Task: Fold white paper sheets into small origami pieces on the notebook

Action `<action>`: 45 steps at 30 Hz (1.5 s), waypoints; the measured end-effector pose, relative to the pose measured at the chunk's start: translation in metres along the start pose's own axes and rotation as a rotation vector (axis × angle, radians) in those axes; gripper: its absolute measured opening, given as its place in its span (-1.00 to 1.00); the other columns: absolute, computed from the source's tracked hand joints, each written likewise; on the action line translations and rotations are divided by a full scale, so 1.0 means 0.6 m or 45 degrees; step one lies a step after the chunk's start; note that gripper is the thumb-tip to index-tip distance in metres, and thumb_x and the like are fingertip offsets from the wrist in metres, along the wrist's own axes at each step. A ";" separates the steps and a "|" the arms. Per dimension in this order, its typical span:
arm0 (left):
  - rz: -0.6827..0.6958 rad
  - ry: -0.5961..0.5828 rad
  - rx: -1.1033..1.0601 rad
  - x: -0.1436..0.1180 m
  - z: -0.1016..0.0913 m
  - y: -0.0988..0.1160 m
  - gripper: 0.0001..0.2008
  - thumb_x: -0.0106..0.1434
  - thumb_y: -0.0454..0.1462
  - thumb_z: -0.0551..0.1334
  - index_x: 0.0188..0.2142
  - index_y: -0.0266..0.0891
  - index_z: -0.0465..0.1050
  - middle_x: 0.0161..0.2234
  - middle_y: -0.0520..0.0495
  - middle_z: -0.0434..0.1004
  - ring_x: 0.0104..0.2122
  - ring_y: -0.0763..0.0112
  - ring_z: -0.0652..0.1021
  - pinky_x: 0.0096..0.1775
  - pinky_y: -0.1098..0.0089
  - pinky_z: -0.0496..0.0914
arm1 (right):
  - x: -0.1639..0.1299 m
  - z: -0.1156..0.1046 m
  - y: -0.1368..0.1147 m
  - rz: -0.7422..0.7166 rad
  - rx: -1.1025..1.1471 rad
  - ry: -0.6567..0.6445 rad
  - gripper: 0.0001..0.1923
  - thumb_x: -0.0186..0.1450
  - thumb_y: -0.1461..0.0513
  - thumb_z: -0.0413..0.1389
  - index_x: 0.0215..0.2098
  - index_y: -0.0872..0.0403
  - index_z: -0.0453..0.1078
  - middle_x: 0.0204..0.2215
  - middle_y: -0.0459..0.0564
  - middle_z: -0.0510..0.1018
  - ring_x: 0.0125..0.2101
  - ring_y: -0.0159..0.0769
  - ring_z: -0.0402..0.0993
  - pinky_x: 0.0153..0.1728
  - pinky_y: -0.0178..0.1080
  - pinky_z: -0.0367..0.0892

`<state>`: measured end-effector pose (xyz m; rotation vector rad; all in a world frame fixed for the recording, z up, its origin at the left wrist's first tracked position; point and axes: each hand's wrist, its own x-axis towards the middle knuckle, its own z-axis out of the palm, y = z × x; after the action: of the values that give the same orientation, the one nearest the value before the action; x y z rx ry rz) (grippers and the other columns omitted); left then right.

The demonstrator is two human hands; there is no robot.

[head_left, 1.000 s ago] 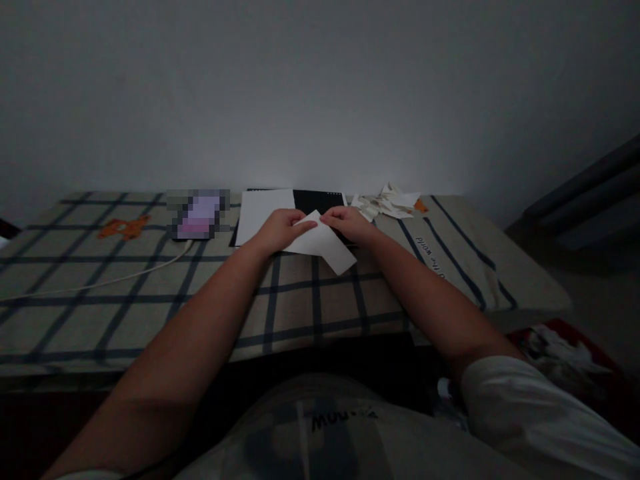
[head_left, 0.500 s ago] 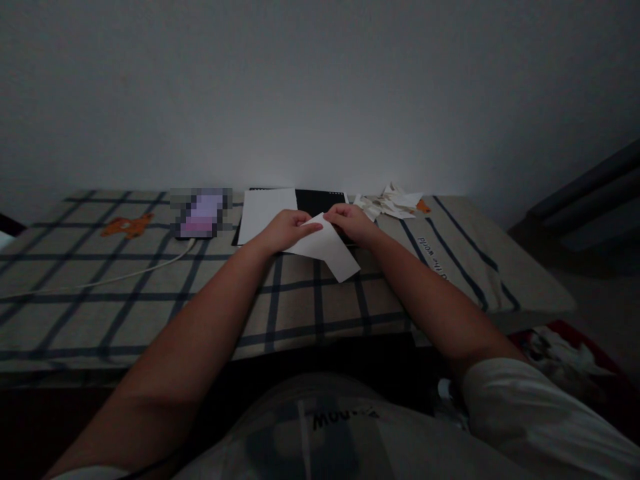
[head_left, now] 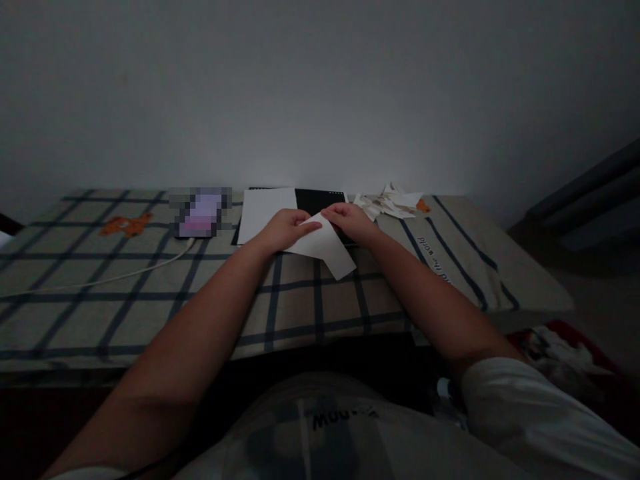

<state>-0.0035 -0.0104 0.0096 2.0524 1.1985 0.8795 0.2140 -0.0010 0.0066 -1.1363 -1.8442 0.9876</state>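
A folded white sheet of paper (head_left: 324, 245) lies on the checked cloth in front of me, its lower corner pointing toward me. My left hand (head_left: 284, 230) presses on its left part with the index finger stretched along the upper edge. My right hand (head_left: 350, 221) pinches the paper's top right edge. Behind both hands lie a flat white sheet (head_left: 264, 205) and a black notebook (head_left: 320, 199).
A blurred phone (head_left: 200, 212) with a white cable (head_left: 95, 282) lies at the back left. Torn paper scraps (head_left: 389, 202) are heaped at the back right. The checked tablecloth (head_left: 125, 300) has an orange bear print (head_left: 125, 225). A wall stands right behind the table.
The hands and paper have barely shifted; the paper's lower corner sits slightly further left than half a second ago.
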 end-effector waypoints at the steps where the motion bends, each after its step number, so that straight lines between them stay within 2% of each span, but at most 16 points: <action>1: -0.002 0.034 0.010 0.000 0.000 -0.001 -0.56 0.23 0.11 0.33 -0.46 -0.21 0.49 -0.56 0.08 0.33 -0.49 0.43 0.32 -0.40 0.37 0.16 | -0.002 -0.001 -0.001 0.012 0.004 -0.025 -0.65 0.36 -0.05 0.20 -0.33 0.06 0.50 -0.42 -0.07 0.53 -0.37 -0.28 0.36 -0.34 -0.25 0.26; 6: 0.014 0.139 0.068 0.001 0.002 0.001 -0.60 0.26 0.07 0.29 -0.43 -0.22 0.52 -0.54 0.06 0.35 -0.47 0.39 0.34 -0.37 0.35 0.21 | -0.005 -0.007 -0.003 0.053 -0.051 -0.038 -0.67 0.31 -0.02 0.25 -0.32 0.08 0.54 -0.38 -0.02 0.60 -0.36 -0.28 0.40 -0.32 -0.24 0.29; 13: 0.034 0.268 0.078 0.001 0.000 0.001 -0.55 0.27 0.12 0.21 -0.49 -0.18 0.40 -0.57 0.06 0.29 -0.46 0.39 0.31 -0.38 0.35 0.18 | -0.001 -0.011 0.002 0.122 0.032 -0.039 -0.64 0.23 -0.04 0.30 -0.32 0.10 0.60 -0.36 0.02 0.64 -0.35 -0.25 0.44 -0.34 -0.23 0.29; 16: 0.034 0.256 0.089 0.001 0.000 -0.005 -0.56 0.26 0.12 0.21 -0.49 -0.18 0.38 -0.56 0.05 0.31 -0.45 0.39 0.32 -0.37 0.35 0.18 | -0.002 -0.011 0.004 0.122 -0.031 -0.042 -0.66 0.24 -0.03 0.31 -0.35 0.09 0.58 -0.40 -0.01 0.62 -0.37 -0.27 0.42 -0.36 -0.24 0.28; 21: 0.014 0.187 0.022 0.000 0.000 -0.011 -0.63 0.19 0.06 0.27 -0.36 -0.21 0.50 -0.46 0.01 0.47 -0.40 0.36 0.39 -0.34 0.36 0.23 | -0.003 -0.008 0.003 0.113 -0.113 -0.088 -0.69 0.27 0.00 0.28 -0.38 0.09 0.55 -0.42 -0.04 0.57 -0.40 -0.30 0.38 -0.36 -0.24 0.23; 27: -0.017 0.166 -0.042 0.003 -0.004 -0.010 -0.56 0.22 0.10 0.28 -0.34 -0.25 0.57 -0.42 -0.03 0.53 -0.39 0.34 0.42 -0.32 0.33 0.25 | 0.000 -0.009 0.007 0.050 -0.208 -0.143 -0.67 0.29 -0.01 0.25 -0.40 0.07 0.51 -0.45 -0.07 0.51 -0.42 -0.33 0.32 -0.36 -0.24 0.18; 29: 0.025 0.171 -0.025 0.003 -0.002 -0.011 -0.55 0.24 0.11 0.28 -0.37 -0.24 0.55 -0.46 -0.01 0.47 -0.41 0.37 0.39 -0.34 0.33 0.22 | 0.000 -0.007 0.009 0.025 -0.211 -0.177 -0.64 0.29 -0.04 0.25 -0.43 0.07 0.49 -0.47 -0.08 0.48 -0.42 -0.33 0.30 -0.37 -0.23 0.16; 33: 0.146 0.174 0.061 0.003 0.003 -0.012 -0.56 0.32 0.05 0.21 -0.54 -0.19 0.36 -0.57 0.08 0.23 -0.49 0.43 0.26 -0.38 0.33 0.14 | 0.000 0.000 0.007 -0.034 -0.188 -0.190 -0.57 0.26 -0.12 0.25 -0.45 0.06 0.47 -0.46 -0.08 0.48 -0.39 -0.32 0.30 -0.36 -0.23 0.14; 36: 0.173 0.211 0.101 0.003 0.003 -0.013 -0.57 0.34 0.02 0.20 -0.53 -0.18 0.35 -0.58 0.09 0.21 -0.50 0.43 0.25 -0.39 0.33 0.13 | 0.001 -0.001 0.003 -0.009 -0.155 -0.195 -0.58 0.25 -0.11 0.25 -0.43 0.06 0.47 -0.46 -0.08 0.48 -0.39 -0.32 0.29 -0.35 -0.23 0.16; 41: 0.088 0.339 0.072 0.005 -0.014 -0.022 -0.57 0.34 0.06 0.22 -0.51 -0.18 0.34 -0.56 0.07 0.25 -0.47 0.41 0.28 -0.40 0.33 0.11 | 0.000 -0.015 0.001 0.084 -0.020 -0.149 -0.67 0.28 -0.03 0.26 -0.40 0.06 0.47 -0.45 -0.09 0.49 -0.41 -0.32 0.33 -0.36 -0.24 0.21; 45: 0.003 0.420 0.042 0.004 -0.030 -0.027 -0.61 0.34 0.01 0.23 -0.50 -0.17 0.35 -0.55 0.07 0.22 -0.46 0.40 0.27 -0.40 0.35 0.13 | 0.000 -0.031 0.002 0.159 0.046 -0.129 -0.72 0.30 0.03 0.30 -0.42 0.03 0.47 -0.46 -0.07 0.52 -0.42 -0.29 0.39 -0.36 -0.24 0.28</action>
<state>-0.0246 0.0017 0.0085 1.9861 1.3883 1.2426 0.2307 0.0035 0.0133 -1.2110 -1.8450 1.1642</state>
